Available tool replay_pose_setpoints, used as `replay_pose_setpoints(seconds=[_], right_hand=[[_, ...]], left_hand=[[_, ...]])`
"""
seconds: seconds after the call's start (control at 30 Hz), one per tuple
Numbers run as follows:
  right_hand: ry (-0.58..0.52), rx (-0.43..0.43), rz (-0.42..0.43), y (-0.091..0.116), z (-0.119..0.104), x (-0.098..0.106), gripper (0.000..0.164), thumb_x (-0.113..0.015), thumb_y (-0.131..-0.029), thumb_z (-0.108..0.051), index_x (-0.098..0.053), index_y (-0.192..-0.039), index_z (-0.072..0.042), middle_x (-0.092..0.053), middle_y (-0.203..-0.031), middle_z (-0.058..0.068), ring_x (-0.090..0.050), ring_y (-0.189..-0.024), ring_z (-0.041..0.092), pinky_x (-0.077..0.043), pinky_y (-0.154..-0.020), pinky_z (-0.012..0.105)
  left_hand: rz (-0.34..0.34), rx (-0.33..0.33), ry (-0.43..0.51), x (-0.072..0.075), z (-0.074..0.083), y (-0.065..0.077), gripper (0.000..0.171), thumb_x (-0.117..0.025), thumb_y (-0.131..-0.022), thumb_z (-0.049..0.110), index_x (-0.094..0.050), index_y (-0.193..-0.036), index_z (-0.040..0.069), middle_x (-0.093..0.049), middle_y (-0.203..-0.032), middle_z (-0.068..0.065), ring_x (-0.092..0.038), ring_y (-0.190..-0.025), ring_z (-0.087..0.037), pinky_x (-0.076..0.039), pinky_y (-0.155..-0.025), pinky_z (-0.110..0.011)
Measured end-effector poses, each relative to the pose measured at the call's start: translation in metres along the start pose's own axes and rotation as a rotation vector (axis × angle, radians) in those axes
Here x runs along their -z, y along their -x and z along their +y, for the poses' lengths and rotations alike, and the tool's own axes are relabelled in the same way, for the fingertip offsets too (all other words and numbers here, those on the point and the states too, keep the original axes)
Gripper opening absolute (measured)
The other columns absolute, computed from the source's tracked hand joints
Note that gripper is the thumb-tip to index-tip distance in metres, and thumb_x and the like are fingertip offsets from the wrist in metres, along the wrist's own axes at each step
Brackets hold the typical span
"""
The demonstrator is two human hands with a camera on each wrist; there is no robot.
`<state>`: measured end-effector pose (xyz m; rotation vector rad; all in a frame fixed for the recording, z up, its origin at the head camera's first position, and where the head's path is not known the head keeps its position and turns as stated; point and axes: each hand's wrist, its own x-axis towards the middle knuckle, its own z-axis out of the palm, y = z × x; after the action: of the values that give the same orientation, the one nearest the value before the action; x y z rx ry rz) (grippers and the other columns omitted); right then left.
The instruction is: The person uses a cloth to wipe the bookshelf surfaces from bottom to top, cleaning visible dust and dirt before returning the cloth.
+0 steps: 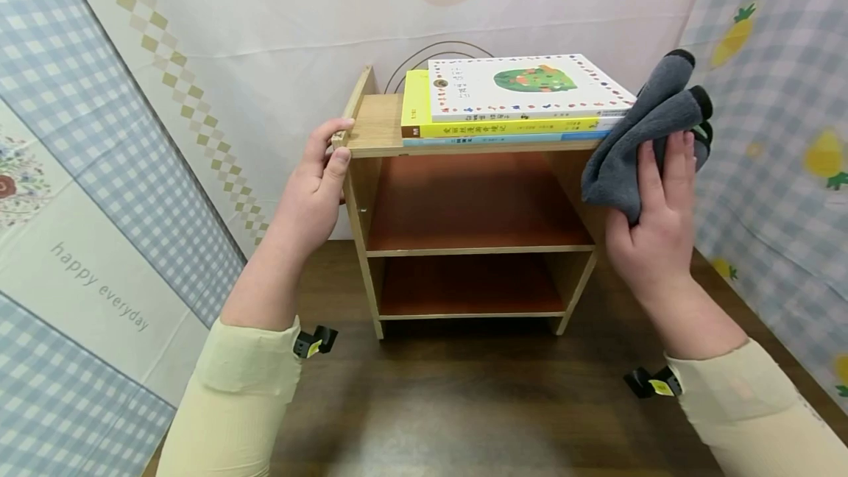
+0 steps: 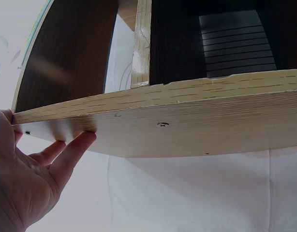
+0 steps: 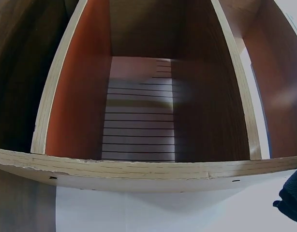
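A small wooden shelf unit [image 1: 376, 124] with reddish-brown inner boards stands on the floor. My left hand [image 1: 313, 197] grips its upper left corner, thumb at the front edge. Seen from the left wrist, the fingers [image 2: 73, 157] touch the outer face of the side panel [image 2: 211, 121]. With my right hand [image 1: 656, 230] I hold a folded dark grey cloth [image 1: 626, 146] with black edging beside the upper right corner, which it hides. Only a bit of the cloth [image 3: 292, 195] shows in the right wrist view. A white picture book [image 1: 477, 94] tops the stack on the shelf.
Beneath the white book lie a yellow book [image 1: 416, 105] and a blue-spined one [image 1: 483, 140]. A white patterned curtain [image 1: 278, 6] hangs behind. Checked cloth walls flank both sides [image 1: 782, 168]. Dark wood flooring [image 1: 450, 403] spreads in front.
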<state>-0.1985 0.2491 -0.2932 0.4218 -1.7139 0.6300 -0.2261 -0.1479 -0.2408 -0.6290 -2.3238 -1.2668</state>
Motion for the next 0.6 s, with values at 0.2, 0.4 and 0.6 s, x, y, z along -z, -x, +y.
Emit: replay_pose_setpoints(seconds=[0.2,0.4,0.6], right_hand=[[0.005,-0.020,-0.016,0.002,-0.005,0.001,0.057,-0.052,-0.089,-0.020,-0.050,-0.145,-0.009,-0.037,-0.153,0.020,-0.026,-0.146,0.036,-0.017,-0.118,0.048],[-0.003,0.000,-0.021,0.010,-0.006,0.001,0.057,-0.051,-0.092,-0.021,-0.048,-0.148,-0.012,-0.036,-0.154,0.020,-0.027,-0.145,0.037,-0.019,-0.118,0.049],[0.003,0.017,-0.054,0.025,0.002,0.000,0.056,-0.048,-0.098,-0.035,-0.044,-0.151,-0.017,-0.032,-0.158,0.015,-0.024,-0.146,0.038,-0.018,-0.118,0.050]], left_hand=[[-0.002,0.001,0.002,0.001,0.000,0.000,0.041,-0.032,-0.107,0.046,-0.034,-0.147,0.036,-0.042,-0.081,-0.011,-0.047,-0.066,-0.028,-0.046,-0.068,-0.040],[-0.010,-0.007,0.007,0.000,0.000,0.000,0.041,-0.033,-0.107,0.044,-0.032,-0.148,0.036,-0.041,-0.085,-0.011,-0.046,-0.068,-0.028,-0.045,-0.068,-0.040],[-0.014,-0.007,0.015,0.001,0.001,0.001,0.041,-0.033,-0.107,0.043,-0.032,-0.147,0.036,-0.041,-0.086,-0.010,-0.045,-0.068,-0.028,-0.045,-0.068,-0.040]])
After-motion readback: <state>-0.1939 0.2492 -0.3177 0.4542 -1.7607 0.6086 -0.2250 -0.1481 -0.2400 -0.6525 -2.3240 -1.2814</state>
